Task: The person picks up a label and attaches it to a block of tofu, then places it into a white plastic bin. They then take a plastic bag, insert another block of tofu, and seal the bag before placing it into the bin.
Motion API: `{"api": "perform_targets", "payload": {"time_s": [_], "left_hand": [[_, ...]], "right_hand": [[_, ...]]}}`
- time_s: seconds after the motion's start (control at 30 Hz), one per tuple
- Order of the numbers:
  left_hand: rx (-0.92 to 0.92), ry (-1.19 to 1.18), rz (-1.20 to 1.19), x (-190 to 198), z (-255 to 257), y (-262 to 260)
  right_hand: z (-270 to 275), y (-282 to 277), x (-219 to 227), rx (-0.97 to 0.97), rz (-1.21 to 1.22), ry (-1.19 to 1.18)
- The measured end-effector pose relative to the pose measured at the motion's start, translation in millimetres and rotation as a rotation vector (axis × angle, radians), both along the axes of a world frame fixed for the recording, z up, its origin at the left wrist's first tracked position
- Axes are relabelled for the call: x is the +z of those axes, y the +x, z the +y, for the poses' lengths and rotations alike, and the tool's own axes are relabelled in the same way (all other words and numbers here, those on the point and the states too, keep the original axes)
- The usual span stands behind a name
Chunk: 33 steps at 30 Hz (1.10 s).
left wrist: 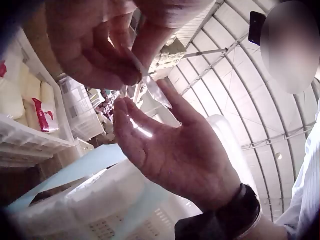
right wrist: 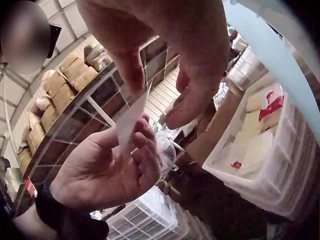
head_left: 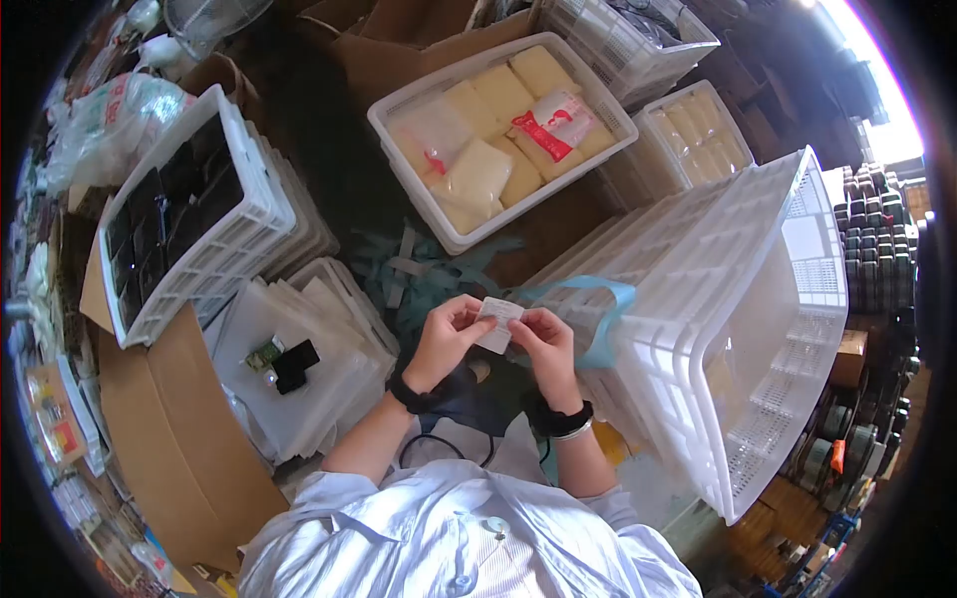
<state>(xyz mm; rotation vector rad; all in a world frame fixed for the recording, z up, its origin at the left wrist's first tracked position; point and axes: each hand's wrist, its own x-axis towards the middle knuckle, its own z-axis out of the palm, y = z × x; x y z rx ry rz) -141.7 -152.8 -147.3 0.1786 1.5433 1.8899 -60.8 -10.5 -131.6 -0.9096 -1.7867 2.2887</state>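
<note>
Fingers [head_left: 482, 326] of the left hand [head_left: 436, 349] pinched a white slip [head_left: 501, 310] in the head view, while the right hand [head_left: 550, 357] touched its other edge with the thumb. Only from here could faint print be made out on the slip, which sat between the hands in front of a striped shirt [head_left: 399, 523]. A blue strap [head_left: 620, 297] looped beside the right hand, against white crates [head_left: 658, 359]. Beyond the hands stood a white tub [head_left: 454, 235] of pale yellow packs [head_left: 479, 171], a red-and-white packet [head_left: 554, 126] among them.

From the left wrist, the slip appeared nearly edge-on, and a ribbed white roof [left wrist: 220, 70], outside the head view, arched behind the right hand.

From the right wrist, the right hand's other fingers stood relaxed and apart from the slip, and stacked brown packages [right wrist: 75, 70] showed beyond the left hand.
</note>
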Motion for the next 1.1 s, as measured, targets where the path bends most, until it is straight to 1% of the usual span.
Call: {"api": "perform_targets", "payload": {"time_s": [0.03,0.07,0.17,0.2,0.23,0.3,0.37,0.4,0.43,0.47,0.57,0.6,0.7,0.73,0.77,0.83,0.87,0.97,1.0,1.1], "left_hand": [[0.002,-0.012,-0.007,-1.5,2.5,-6.9],[-0.018,-0.007,-0.012,-11.9,4.8,-15.0],[0.019,-0.003,-0.136,-12.7,18.2,-52.8],[0.068,-0.007,-0.178,-21.6,23.5,-71.9],[0.074,-0.075,-0.102,-48.6,26.2,-95.0],[0.164,-0.226,0.062,-108.6,41.0,-146.6],[0.123,-0.48,0.209,-166.4,57.6,-201.4],[0.106,-0.639,0.282,-187.9,69.8,-221.5],[0.088,-0.799,0.356,-194.6,81.7,-238.5],[-0.027,-0.919,0.349,-201.3,91.1,-252.5],[-0.26,-1.178,0.469,-237.5,115.8,-272.5],[-0.195,-1.206,0.516,-239.1,121.8,-273.1],[-0.238,-1.192,0.341,-242.0,136.5,-288.2],[-0.252,-1.013,0.166,-257.8,132.8,-299.0],[-0.316,-0.846,0.093,-272.5,125.4,-304.4],[-0.424,-0.502,-0.05,-268.6,123.6,-311.9],[-0.354,-0.356,-0.207,-266.3,122.2,-307.1],[-0.389,-0.48,0.063,-243.9,120.3,-304.0],[-0.422,-0.566,0.003,-229.3,121.0,-304.1],[-0.331,-0.242,-0.11,-175.9,99.1,-283.3]], "right_hand": [[4.1,-4.3,-6.0,0.029,-0.036,0.007],[5.6,-11.4,-10.5,-0.012,-0.022,0.0],[12.7,-36.7,-25.1,-0.155,0.031,0.108],[17.8,-45.1,-25.8,-0.181,0.029,0.142],[23.5,-54.1,-26.8,-0.208,0.027,0.178],[32.0,-72.1,-30.4,-0.245,0.009,0.221],[38.5,-89.3,-35.9,-0.265,-0.025,0.239],[41.3,-96.0,-40.4,-0.267,-0.027,0.213],[43.5,-101.7,-45.8,-0.268,-0.03,0.186],[45.4,-106.4,-50.1,-0.267,-0.034,0.16],[48.8,-117.0,-54.1,-0.338,-0.052,0.063],[52.0,-118.0,-51.3,-0.313,-0.086,0.124],[58.8,-115.9,-54.0,-0.337,-0.092,0.105],[60.2,-114.4,-55.7,-0.344,-0.112,0.1],[62.6,-112.6,-57.9,-0.348,-0.132,0.098],[65.7,-112.9,-60.1,-0.366,-0.138,0.09],[65.8,-113.5,-60.5,-0.381,-0.128,0.079],[67.2,-117.6,-55.2,-0.424,-0.092,0.06],[67.0,-118.5,-51.5,-0.436,-0.082,0.055],[66.4,-124.3,-39.2,-0.495,0.048,0.035]]}}
